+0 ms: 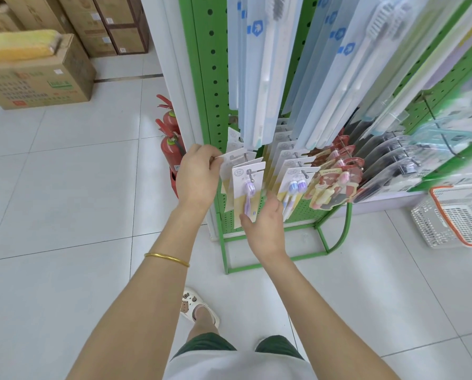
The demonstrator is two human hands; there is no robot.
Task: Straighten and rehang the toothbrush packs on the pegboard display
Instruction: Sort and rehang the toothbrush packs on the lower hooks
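**Clerk:** Item one, the carrier?

**Checker:** Green perforated metal pegboard stand (215, 78), standing on white floor tiles. Long pale-blue toothbrush packs (259, 78) hang across its upper part.

**Clerk:** Item two, the task's stock?

**Checker:** White-and-yellow card toothbrush packs (247, 193), the front one holding a purple brush. They hang in a row on a steel peg hook (250, 175) near the stand's lower left edge. A second column of the same cards with blue and purple brushes (295, 185) hangs just beside it, then red cartoon-shaped packs (330, 187) towards the right.

**Clerk:** Left hand?

**Checker:** Left hand (199, 174), with a gold bangle (166, 258) on the forearm. Fingers curled and pinching the top left corner of a rear card in the row.

**Clerk:** Right hand?

**Checker:** Right hand (265, 226), at the bottom of the front card. The thumb is on the lower edge and the fingers reach up along the right side, blurred. I cannot tell whether they close on it.

**Clerk:** Surroundings?

**Checker:** Two red fire extinguishers (170, 152) beside the stand's left edge. Brown cardboard boxes (37, 83) on the floor well to the left. A white plastic basket with an orange rim (454, 215) on the floor to the right.
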